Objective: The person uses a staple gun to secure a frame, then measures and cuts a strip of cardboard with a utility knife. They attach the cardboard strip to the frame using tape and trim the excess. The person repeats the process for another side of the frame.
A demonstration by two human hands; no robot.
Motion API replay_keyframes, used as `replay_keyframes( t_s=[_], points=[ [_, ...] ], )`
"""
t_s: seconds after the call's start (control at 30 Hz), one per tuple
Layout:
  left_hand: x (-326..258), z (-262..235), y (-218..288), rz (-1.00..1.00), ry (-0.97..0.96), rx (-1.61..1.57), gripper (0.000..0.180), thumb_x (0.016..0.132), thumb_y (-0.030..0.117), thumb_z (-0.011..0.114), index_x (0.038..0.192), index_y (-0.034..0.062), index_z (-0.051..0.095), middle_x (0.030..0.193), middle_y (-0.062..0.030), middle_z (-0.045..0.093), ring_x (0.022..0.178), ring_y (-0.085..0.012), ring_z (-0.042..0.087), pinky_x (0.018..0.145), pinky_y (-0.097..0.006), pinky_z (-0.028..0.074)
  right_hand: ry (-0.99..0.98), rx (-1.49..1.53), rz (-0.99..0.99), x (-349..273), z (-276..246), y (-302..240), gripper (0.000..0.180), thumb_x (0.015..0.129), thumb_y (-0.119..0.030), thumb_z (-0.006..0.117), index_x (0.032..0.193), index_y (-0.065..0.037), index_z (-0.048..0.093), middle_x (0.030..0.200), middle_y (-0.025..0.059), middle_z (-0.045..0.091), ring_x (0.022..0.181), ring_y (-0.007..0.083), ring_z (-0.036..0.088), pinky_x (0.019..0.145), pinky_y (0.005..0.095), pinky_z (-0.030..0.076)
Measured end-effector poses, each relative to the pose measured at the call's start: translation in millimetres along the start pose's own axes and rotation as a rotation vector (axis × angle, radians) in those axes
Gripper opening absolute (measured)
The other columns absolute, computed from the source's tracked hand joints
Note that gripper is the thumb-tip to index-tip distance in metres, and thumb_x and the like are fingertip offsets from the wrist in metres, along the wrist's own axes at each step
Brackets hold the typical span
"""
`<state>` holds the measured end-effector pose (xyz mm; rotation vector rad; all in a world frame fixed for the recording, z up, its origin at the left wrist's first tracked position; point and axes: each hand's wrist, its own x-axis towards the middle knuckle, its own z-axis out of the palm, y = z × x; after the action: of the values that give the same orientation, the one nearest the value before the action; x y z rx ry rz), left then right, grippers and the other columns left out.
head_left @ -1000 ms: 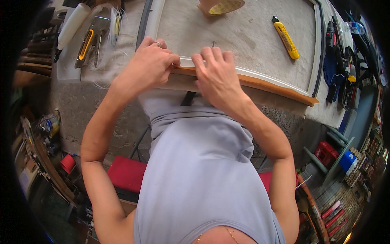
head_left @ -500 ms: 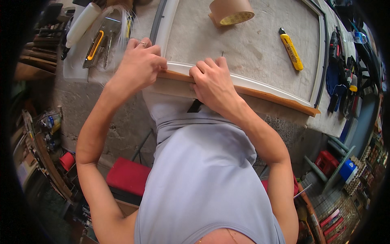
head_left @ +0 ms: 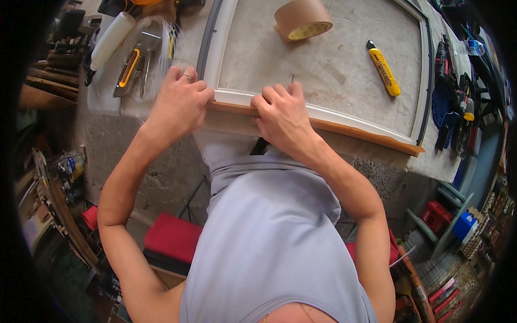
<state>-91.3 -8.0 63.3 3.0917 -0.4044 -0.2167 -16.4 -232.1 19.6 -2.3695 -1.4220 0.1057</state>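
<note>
Bench (head_left: 134,156): rough grey top, carrying a large frame (head_left: 323,116) laid flat, white inner moulding, wooden near edge, grey backing board inside.
Left hand (head_left: 180,102): grip closed over the near left corner of the frame, fingers curled on top of the white moulding, ring on one finger.
Right hand (head_left: 280,116): grip closed on the near edge just right of the left hand, fingertips pressed on the moulding, knuckles bent.
Roll of brown tape (head_left: 301,20): on the backing board, well beyond the right hand.
Staple gun (head_left: 132,67): grey and yellow, on the bench just beyond and left of the left hand.
Yellow utility knife (head_left: 383,68): on the board, beyond and right of the right hand.
</note>
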Motion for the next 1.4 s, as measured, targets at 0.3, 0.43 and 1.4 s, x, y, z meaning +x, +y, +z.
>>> replay_keyframes(
  t_s=[0.3,0.43,1.4],
  points=[
    [-1,-9,4,0.034,0.023,0.095,0.031,0.051,0.019,0.077,0.079,0.0172,0.063,0.096,-0.0027,0.052,0.109,-0.0248,0.044,0.092,-0.041,0.029,0.064,0.043,0.019,-2,-1,0,0.020,0.066,-0.015,0.070,0.083,-0.008,0.062,0.081,0.0070,0.059,0.084,0.0248,0.056,0.079,0.0425,0.037],
    [-1,-6,-5,-0.023,-0.082,0.056,0.034,0.055,0.024,0.077,0.087,0.0152,0.067,0.109,-0.0066,0.053,0.115,-0.0280,0.041,0.098,-0.044,0.028,0.095,0.013,0.041,-4,4,1,0.028,0.066,-0.014,0.070,0.092,-0.009,0.062,0.081,0.0056,0.059,0.084,0.0242,0.056,0.081,0.0426,0.037],
    [147,30,210,0.264,0.168,-0.386,0.024,0.064,0.017,0.075,0.083,0.0123,0.060,0.082,-0.0023,0.059,0.086,-0.0197,0.059,0.080,-0.037,0.040,-0.002,0.006,0.254,-159,-91,125,0.024,0.062,-0.019,0.080,0.079,-0.012,0.064,0.082,-0.0007,0.060,0.091,0.0186,0.055,0.086,0.0377,0.037]
  ],
)
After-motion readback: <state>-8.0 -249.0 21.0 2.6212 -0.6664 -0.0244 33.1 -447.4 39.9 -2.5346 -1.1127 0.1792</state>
